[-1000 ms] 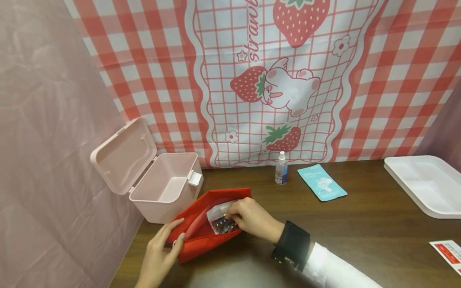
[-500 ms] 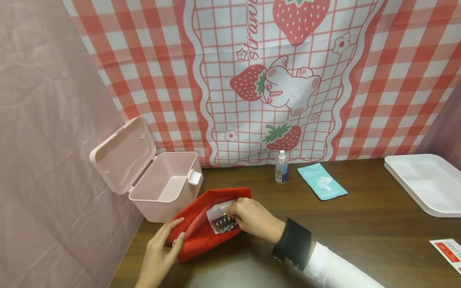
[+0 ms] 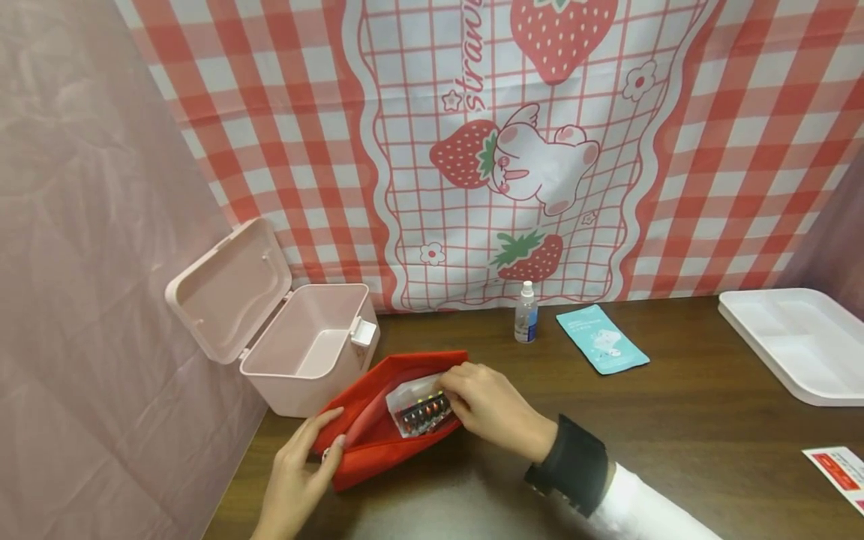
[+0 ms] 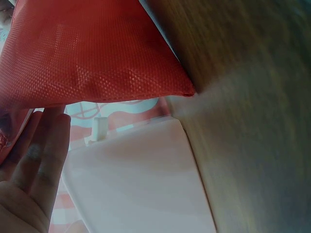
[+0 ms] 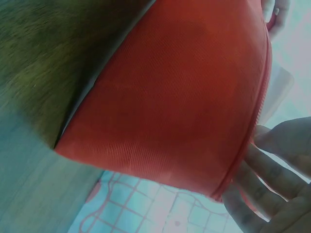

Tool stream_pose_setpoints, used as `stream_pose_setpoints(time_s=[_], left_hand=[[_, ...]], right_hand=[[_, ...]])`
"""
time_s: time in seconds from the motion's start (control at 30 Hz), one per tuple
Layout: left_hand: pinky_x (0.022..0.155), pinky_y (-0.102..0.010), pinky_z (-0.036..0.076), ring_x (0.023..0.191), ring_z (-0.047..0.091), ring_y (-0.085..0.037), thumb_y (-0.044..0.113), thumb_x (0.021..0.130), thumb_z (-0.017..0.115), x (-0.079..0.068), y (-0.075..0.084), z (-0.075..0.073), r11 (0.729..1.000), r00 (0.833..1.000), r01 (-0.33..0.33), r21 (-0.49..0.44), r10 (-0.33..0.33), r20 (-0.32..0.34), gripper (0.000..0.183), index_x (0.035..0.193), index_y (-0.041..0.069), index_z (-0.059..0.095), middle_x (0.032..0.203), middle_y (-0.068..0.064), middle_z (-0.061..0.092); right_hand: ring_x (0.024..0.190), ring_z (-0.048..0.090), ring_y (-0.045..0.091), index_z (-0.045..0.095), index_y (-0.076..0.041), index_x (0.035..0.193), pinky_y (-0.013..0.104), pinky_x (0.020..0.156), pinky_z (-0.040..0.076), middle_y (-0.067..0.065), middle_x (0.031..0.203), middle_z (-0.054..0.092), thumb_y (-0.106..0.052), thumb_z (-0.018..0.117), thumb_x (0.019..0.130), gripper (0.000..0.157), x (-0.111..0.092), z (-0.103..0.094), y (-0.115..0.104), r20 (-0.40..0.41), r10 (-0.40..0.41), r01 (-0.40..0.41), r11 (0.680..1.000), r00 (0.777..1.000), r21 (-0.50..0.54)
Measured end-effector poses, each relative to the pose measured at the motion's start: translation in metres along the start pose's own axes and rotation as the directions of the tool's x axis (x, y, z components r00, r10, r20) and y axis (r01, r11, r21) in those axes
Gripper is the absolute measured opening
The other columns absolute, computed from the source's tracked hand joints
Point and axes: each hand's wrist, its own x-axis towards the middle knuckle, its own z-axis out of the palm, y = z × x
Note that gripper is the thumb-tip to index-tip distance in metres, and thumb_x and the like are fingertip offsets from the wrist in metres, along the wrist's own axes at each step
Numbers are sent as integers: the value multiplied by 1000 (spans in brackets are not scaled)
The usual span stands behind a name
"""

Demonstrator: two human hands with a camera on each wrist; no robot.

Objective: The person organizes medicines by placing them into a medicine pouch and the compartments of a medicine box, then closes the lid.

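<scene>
A red zip pouch [image 3: 378,461] lies on the table with its mouth facing up. Inside shows a clear plastic bag [image 3: 405,397] holding a dark strip of small shiny pieces, some orange and yellow. My left hand [image 3: 295,469] grips the pouch's left end, thumb on the near rim and fingers on the far one; the left wrist view shows its long fingers [image 4: 46,160] behind the red cloth. At the pouch's right end, my right hand [image 3: 496,409] reaches over the rim, fingertips at the bag's upper right corner. I cannot tell whether they pinch it.
Behind the pouch stands a pink box [image 3: 297,390] with its lid [image 3: 232,296] raised. Farther back are a small spray bottle [image 3: 526,315] and a turquoise packet [image 3: 603,341]. To the right lie a white divided tray [image 3: 763,341] and a red-and-white card [image 3: 837,472].
My right hand has shifted a little right and up toward the pouch's far rim. More of the dark strip in the bag shows. The left hand has kept its place.
</scene>
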Motion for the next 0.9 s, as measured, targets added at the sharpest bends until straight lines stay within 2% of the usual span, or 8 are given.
stream_pose_setpoints(time_s=[0.23,0.33,0.5,0.73,0.9], left_hand=[[89,-7,37,96,60,-11,-7,70,71,0,0,-1,1000,1000,0,-2,0,6,49,116,5,60,104,-7,64],[89,-7,37,96,60,-11,-6,70,71,0,1,-1,1000,1000,-6,-2,6,5,49,117,6,60,103,-7,64],[89,-7,37,95,60,-10,-6,71,70,1,2,-2,1000,1000,-9,-4,9,6,49,117,6,60,102,-6,65],[84,-8,39,89,59,-10,-5,72,70,1,2,-2,1000,1000,-2,8,2,7,48,117,7,60,99,-3,64],[81,-9,40,86,58,-9,-4,71,70,1,1,-2,1000,1000,0,9,0,5,48,117,7,60,99,-3,64]], right_hand=[[79,58,8,67,-14,87,28,69,49,-5,85,65,-2,64,76,16,-8,-15,7,-100,22,-21,1000,995,11],[78,58,8,67,-14,87,27,68,49,-6,85,66,-2,66,75,17,-13,-20,13,-136,35,-38,999,990,-20],[77,59,10,67,-13,87,28,65,49,-4,84,67,-2,68,73,18,-24,-29,30,-154,102,-114,991,983,-76],[80,60,20,66,-7,91,34,63,49,5,89,66,-1,70,74,19,-44,-33,64,-83,268,-277,952,960,-129],[81,60,27,64,-2,93,39,66,50,11,90,65,-1,68,73,20,-60,-35,90,-10,357,-354,923,934,-154]])
